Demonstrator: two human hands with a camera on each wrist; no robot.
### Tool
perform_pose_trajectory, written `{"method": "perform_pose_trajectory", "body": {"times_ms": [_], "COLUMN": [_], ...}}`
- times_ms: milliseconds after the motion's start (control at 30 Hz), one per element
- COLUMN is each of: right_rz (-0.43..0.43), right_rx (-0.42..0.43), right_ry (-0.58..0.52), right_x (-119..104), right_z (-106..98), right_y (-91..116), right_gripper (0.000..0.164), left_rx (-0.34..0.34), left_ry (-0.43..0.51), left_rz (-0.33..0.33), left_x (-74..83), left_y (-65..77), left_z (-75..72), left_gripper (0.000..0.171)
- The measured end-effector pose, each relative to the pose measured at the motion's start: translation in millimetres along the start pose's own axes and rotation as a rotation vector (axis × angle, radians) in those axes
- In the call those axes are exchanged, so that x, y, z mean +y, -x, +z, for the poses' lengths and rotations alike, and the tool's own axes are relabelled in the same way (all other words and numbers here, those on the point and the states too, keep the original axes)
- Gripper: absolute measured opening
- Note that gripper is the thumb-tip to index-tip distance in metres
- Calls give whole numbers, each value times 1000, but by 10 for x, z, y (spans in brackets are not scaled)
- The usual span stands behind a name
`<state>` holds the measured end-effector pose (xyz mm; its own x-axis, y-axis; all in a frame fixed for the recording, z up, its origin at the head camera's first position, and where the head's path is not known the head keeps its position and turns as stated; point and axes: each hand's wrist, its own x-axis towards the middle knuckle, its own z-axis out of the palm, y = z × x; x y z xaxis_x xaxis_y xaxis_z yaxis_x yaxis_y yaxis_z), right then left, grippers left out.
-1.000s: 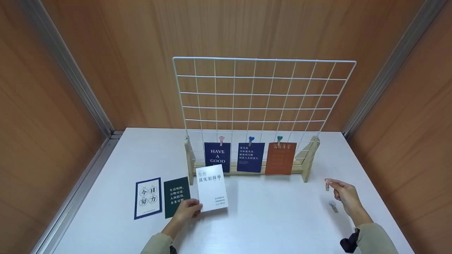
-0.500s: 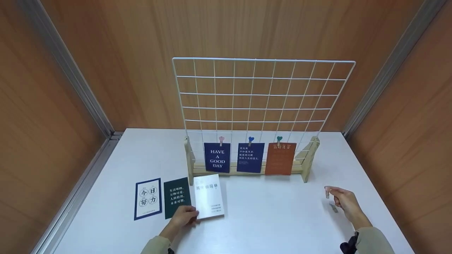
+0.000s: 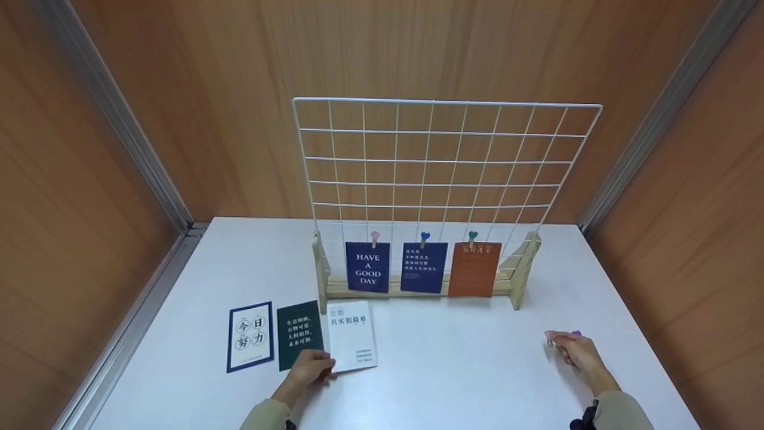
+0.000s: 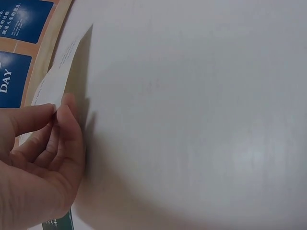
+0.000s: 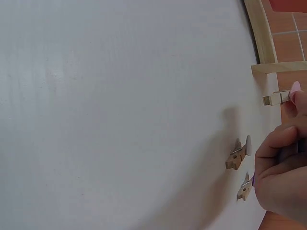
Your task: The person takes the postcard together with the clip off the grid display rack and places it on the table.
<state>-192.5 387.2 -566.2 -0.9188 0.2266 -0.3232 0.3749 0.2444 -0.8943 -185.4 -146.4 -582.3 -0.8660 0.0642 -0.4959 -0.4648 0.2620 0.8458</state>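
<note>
My left grip [image 3: 311, 366] pinches the white card [image 3: 352, 337], now lowered beside the dark-green card [image 3: 299, 327] | my right grip [image 3: 578, 353], also lower, pinches a pink-heart clothespin [image 5: 277, 98] | white card not yet clipped

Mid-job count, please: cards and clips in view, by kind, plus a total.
Cards on rack: 3
Cards flat on table: 2
White card in left hand: 1
Clips on rack: 3
Pink clip in right hand: 1
Clips on table: 2
Total: 12
</note>
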Motion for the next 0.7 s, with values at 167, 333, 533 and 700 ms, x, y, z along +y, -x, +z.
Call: {"method": "perform_pose_trajectory", "body": {"times_ms": [167, 333, 533, 700], "right_rz": [11, 58, 66, 57], "right_rx": [0, 13, 27, 45], "right_ry": [0, 21, 57, 75], "right_x": [89, 151, 204, 237], "right_z": [24, 26, 31, 42], "right_y": [-13, -38, -67, -81], "right_gripper": [26, 28, 30, 34], "left_rx": [24, 53, 75, 94], "left_ry": [19, 15, 12, -52], "left_rz": [-23, -15, -2, 34], "left_x": [-5, -19, -34, -48], "left_y": [-11, -24, -27, -33], "left_z": [24, 41, 40, 29], "left_gripper": [22, 25, 21, 12]}}
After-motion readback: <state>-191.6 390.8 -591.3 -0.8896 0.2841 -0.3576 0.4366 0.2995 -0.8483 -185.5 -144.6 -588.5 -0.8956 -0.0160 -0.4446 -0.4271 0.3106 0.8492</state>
